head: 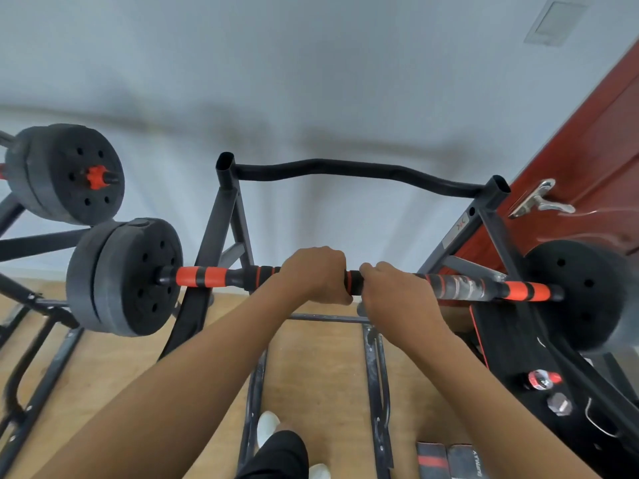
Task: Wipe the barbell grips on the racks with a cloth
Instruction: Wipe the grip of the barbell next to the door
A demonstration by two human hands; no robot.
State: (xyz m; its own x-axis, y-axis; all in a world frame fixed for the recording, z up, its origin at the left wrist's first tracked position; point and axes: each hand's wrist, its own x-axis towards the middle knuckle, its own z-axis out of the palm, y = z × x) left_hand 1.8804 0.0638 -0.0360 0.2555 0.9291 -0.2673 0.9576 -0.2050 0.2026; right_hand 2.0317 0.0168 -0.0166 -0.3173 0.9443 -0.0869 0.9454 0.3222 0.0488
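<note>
A barbell (221, 277) with orange-and-black foam grips lies across a black rack (221, 216), with black plates on both ends. My left hand (313, 273) grips the bar near its middle, fingers curled over the top. My right hand (389, 288) grips the bar just to the right, beside a black grip section (353, 283) showing between the two hands. No cloth shows in either hand. A worn, whitish stretch of grip (453, 285) lies right of my right hand.
A second barbell with black plates (69, 174) rests on another rack at the left. A red door (587, 160) with a metal handle (536, 202) stands at the right. A black bench (525, 368) sits below right. The wooden floor (321, 375) and my shoes are below.
</note>
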